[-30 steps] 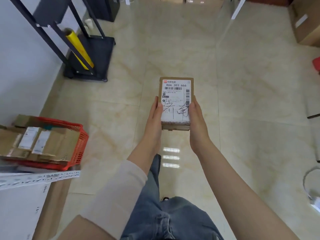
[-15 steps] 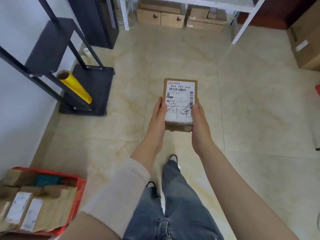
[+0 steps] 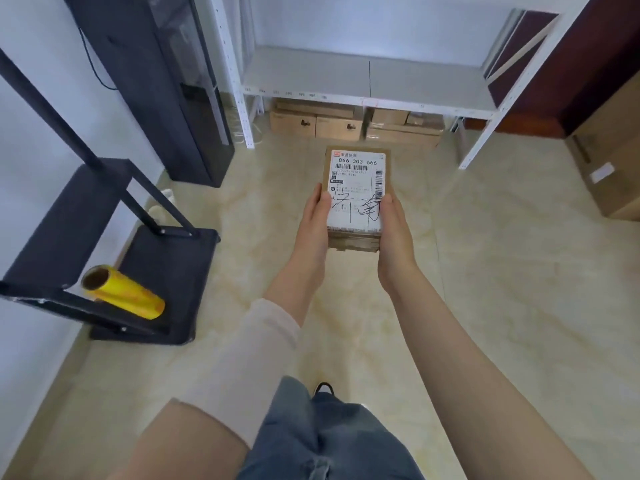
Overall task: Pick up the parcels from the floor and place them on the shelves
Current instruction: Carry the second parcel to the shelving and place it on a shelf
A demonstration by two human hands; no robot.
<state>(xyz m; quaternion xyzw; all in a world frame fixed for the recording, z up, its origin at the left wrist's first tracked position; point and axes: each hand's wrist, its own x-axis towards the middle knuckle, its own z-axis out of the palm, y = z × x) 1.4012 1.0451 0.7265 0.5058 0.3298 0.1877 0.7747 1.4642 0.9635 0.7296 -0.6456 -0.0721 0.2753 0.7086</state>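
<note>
A small brown cardboard parcel point(image 3: 356, 188) with a white shipping label and black handwriting is held flat in front of me, above the floor. My left hand point(image 3: 313, 226) grips its left side and my right hand point(image 3: 394, 233) grips its right side. Straight ahead stands a white metal shelf unit point(image 3: 363, 77) whose low grey shelf board lies bare. The parcel is short of the shelf, over the tiled floor.
Several cardboard boxes point(image 3: 346, 124) sit on the floor under the white shelf. A black cabinet point(image 3: 166, 88) stands at the left. A black rack point(image 3: 104, 237) with a yellow film roll point(image 3: 124, 292) is at the near left. A large carton point(image 3: 609, 157) stands at the right.
I have walked toward the white shelf with the parcel held in both hands. The red basket of parcels has dropped out of view behind me, and the shelf has come into view.
</note>
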